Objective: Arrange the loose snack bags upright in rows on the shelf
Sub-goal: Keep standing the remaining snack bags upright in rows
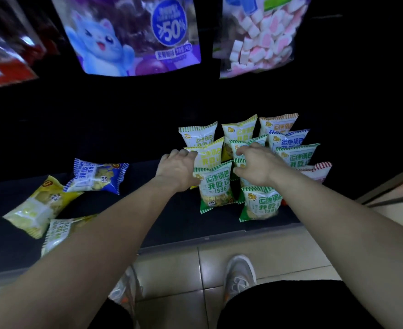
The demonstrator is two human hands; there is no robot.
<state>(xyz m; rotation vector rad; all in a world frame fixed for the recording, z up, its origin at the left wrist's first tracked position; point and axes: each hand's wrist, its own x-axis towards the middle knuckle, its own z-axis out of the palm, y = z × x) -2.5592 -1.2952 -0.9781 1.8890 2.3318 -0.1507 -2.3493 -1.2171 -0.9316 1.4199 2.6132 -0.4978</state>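
Note:
Several snack bags stand upright in rows at the right of the dark shelf (162, 219). My left hand (175, 168) grips the left edge of a yellow-trimmed standing bag (208, 154) in the left column. My right hand (255, 163) has its fingers curled over the top of a green-trimmed standing bag (248, 143) in the middle column. A green bag (216, 186) and another green bag (259, 204) stand at the front. Three loose bags lie flat at the left: a blue one (97, 175), a yellow one (38, 205) and a pale one (60, 230) partly under my left forearm.
Hanging above are a purple cat-print bag (134, 34), a marshmallow bag (259, 36) and a red package (3, 58). A red-trimmed bag (319, 170) stands at the far right. The shelf's front edge meets a tiled floor, where my shoes (239, 276) show.

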